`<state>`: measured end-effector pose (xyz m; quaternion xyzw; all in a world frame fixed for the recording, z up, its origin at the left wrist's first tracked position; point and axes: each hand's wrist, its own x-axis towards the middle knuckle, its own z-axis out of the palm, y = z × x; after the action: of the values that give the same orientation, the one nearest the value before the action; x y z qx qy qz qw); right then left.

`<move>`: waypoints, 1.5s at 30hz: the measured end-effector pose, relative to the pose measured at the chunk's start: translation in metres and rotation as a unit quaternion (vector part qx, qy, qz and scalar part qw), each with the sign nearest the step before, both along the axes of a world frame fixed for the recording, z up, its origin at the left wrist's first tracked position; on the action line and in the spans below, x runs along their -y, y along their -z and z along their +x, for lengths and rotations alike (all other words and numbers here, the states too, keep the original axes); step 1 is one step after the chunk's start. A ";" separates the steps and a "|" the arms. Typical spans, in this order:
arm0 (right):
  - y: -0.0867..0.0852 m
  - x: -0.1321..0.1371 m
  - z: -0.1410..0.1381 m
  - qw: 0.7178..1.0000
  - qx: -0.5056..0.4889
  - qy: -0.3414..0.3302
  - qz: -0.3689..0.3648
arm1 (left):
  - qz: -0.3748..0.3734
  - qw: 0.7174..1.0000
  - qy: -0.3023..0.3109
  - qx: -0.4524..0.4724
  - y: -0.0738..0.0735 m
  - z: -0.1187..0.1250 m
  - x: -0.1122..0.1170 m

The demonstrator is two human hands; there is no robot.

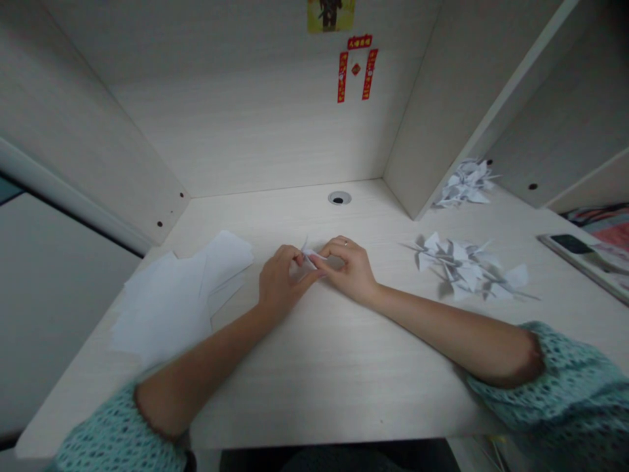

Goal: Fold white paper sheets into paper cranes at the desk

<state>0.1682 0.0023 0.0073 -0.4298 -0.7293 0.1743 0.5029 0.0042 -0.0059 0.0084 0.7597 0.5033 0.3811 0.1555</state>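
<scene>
A small folded piece of white paper (308, 256) lies at the middle of the pale wooden desk (324, 354). My left hand (280, 280) pinches its left side with curled fingers. My right hand (346, 267), a ring on one finger, pinches its right side. The two hands meet over the paper and hide most of it.
A loose stack of white paper sheets (177, 295) lies at the left. A heap of folded paper cranes (464, 265) sits to the right, another heap (464, 183) farther back by the shelf divider. A cable hole (339, 197) is at the back. A phone (570, 244) rests at the far right.
</scene>
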 end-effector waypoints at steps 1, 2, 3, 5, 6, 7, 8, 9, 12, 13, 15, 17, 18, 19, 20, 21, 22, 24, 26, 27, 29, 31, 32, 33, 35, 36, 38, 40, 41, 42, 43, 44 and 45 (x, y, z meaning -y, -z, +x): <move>0.000 0.000 0.000 1.000 -0.004 -0.005 0.001 | -0.001 1.000 0.006 -0.018 0.000 0.000 0.000; 0.001 0.000 0.000 1.000 -0.011 -0.010 -0.001 | -0.002 1.000 0.009 -0.029 0.000 0.000 0.000; 0.001 0.000 0.000 1.000 -0.020 -0.014 -0.007 | -0.004 0.999 0.011 -0.033 -0.001 0.000 0.001; 0.002 0.001 0.000 0.999 -0.041 -0.021 -0.021 | -0.011 1.000 0.008 -0.025 -0.002 -0.001 0.001; 0.002 0.001 -0.001 0.998 -0.048 -0.024 -0.028 | -0.017 1.000 0.004 -0.016 -0.002 -0.001 0.001; 0.001 0.001 -0.001 0.998 -0.055 -0.026 -0.034 | -0.023 1.000 0.000 -0.008 -0.003 -0.001 0.001; 0.001 0.001 -0.001 0.997 -0.062 -0.025 -0.038 | -0.029 1.000 -0.002 -0.002 -0.003 -0.001 0.002; 0.001 0.002 -0.001 0.997 -0.066 -0.025 -0.040 | -0.034 0.999 -0.004 0.001 -0.004 -0.001 0.002; 0.000 0.002 -0.002 0.997 -0.068 -0.026 -0.040 | -0.048 0.999 -0.007 -0.010 -0.003 -0.001 0.002; 0.000 0.002 -0.002 0.997 -0.067 -0.027 -0.040 | -0.052 0.998 -0.010 -0.016 -0.003 -0.001 0.002; 0.001 0.001 -0.001 0.997 -0.063 -0.027 -0.044 | -0.060 0.998 -0.016 -0.027 -0.002 0.000 0.002; 0.003 0.000 -0.001 0.997 -0.058 -0.026 -0.047 | -0.068 0.997 -0.017 -0.038 -0.002 0.000 0.002; 0.004 -0.001 -0.001 0.997 -0.057 -0.026 -0.046 | -0.071 0.996 -0.014 -0.042 -0.002 0.000 0.002; 0.005 -0.002 -0.001 0.997 -0.056 -0.026 -0.044 | -0.075 0.996 -0.011 -0.045 -0.003 0.000 0.001; 0.006 -0.002 -0.001 0.997 -0.055 -0.025 -0.041 | -0.076 0.996 -0.007 -0.045 -0.003 0.000 0.001; 0.006 -0.003 -0.001 0.997 -0.055 -0.024 -0.040 | -0.077 0.996 -0.003 -0.040 -0.004 0.000 0.001; 0.006 -0.003 0.000 0.997 -0.054 -0.023 -0.043 | -0.078 0.996 0.001 -0.033 -0.005 0.000 0.000; 0.006 -0.003 0.000 0.997 -0.046 -0.022 -0.058 | -0.079 0.997 0.014 -0.011 -0.006 -0.001 0.000; 0.004 -0.003 0.001 0.996 -0.034 -0.031 -0.073 | -0.085 0.996 0.032 0.014 -0.007 -0.001 0.000; 0.004 -0.003 0.001 0.996 -0.029 -0.041 -0.077 | -0.090 0.995 0.042 0.026 -0.007 -0.002 -0.001; 0.003 -0.003 0.001 0.994 -0.023 -0.062 -0.084 | -0.099 0.992 0.057 0.049 -0.006 -0.003 -0.001; 0.004 -0.003 0.001 0.992 -0.029 -0.076 -0.094 | -0.105 0.990 0.065 0.071 -0.005 -0.003 -0.002; 0.004 -0.003 0.001 0.991 -0.037 -0.081 -0.103 | -0.108 0.989 0.066 0.081 -0.004 -0.003 -0.003; 0.005 -0.004 0.001 0.988 -0.051 -0.088 -0.118 | -0.115 0.987 0.067 0.092 -0.004 -0.003 -0.003; 0.007 -0.005 0.000 0.975 -0.087 -0.120 -0.163 | -0.141 0.980 0.075 0.121 -0.003 -0.003 -0.005; 0.008 -0.005 -0.001 0.965 -0.108 -0.144 -0.190 | -0.158 0.974 0.083 0.139 -0.002 -0.004 -0.006; 0.009 -0.007 -0.001 0.943 -0.141 -0.192 -0.232 | -0.187 0.960 0.106 0.179 -0.001 -0.004 -0.008; 0.009 -0.008 0.000 0.927 -0.159 -0.226 -0.252 | -0.206 0.948 0.126 0.207 0.000 -0.005 -0.010; 0.008 -0.009 0.000 0.922 -0.166 -0.238 -0.257 | -0.213 0.944 0.134 0.215 0.001 -0.005 -0.011; 0.007 -0.009 0.001 0.916 -0.174 -0.248 -0.262 | -0.219 0.940 0.141 0.223 0.001 -0.006 -0.012; 0.007 -0.010 0.001 0.910 -0.183 -0.258 -0.267 | -0.224 0.936 0.145 0.231 0.001 -0.006 -0.013; 0.007 -0.010 0.001 0.903 -0.197 -0.266 -0.273 | -0.228 0.932 0.146 0.241 0.001 -0.007 -0.014; 0.007 -0.010 0.001 0.895 -0.213 -0.274 -0.282 | -0.231 0.928 0.147 0.251 0.001 -0.007 -0.015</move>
<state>0.1694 0.0128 0.0007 -0.2893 -0.6138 0.5906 0.4368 -0.0028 0.0093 0.0072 0.6475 0.4048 0.4058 0.5022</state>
